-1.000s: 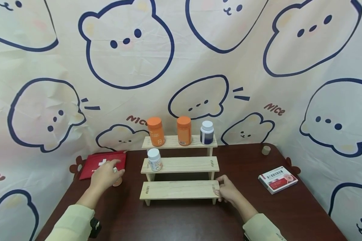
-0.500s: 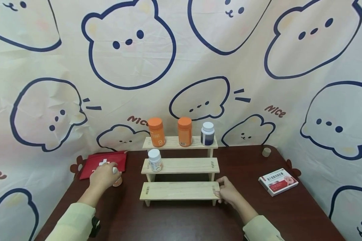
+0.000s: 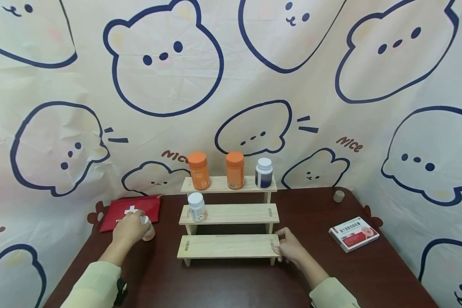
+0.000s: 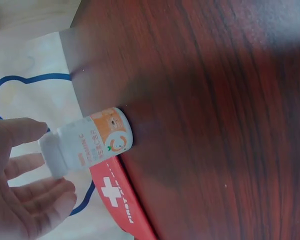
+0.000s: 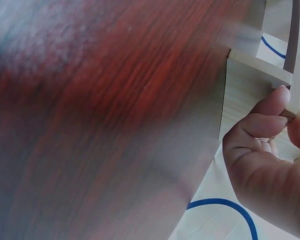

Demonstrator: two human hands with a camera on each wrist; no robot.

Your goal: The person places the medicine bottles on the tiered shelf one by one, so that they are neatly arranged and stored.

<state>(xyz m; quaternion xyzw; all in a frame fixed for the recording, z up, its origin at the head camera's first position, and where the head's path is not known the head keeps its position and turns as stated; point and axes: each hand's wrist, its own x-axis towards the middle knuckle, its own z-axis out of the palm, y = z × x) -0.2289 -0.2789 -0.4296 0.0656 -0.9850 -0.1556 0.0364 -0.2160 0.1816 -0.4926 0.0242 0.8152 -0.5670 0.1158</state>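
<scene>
My left hand [image 3: 128, 229] has its fingers curled about the white cap of a vitamin C bottle [image 4: 95, 140], thumb on one side and fingers on the other. The bottle, white with an orange label, stands on the table in front of a red first aid pouch [image 3: 150, 207]. My right hand [image 3: 290, 246] pinches the right end of the lowest step of a three-step wooden rack [image 3: 227, 246]. On the middle step stands a white bottle [image 3: 197, 207]. Two orange bottles [image 3: 199, 171] [image 3: 235, 171] and a white bottle with a dark label [image 3: 263, 173] line the top step.
A red and white medicine box [image 3: 354, 234] lies on the right of the dark wooden table [image 3: 231, 284]. Behind it sits a small beige cylinder [image 3: 339, 196] near the back corner. A cloth with cartoon bears [image 3: 165, 81] hangs around the back and sides.
The left thumb and forefinger, spread wide at the cap a second ago, have drawn in, and more of the bottle shows. The right hand keeps its place on the rack.
</scene>
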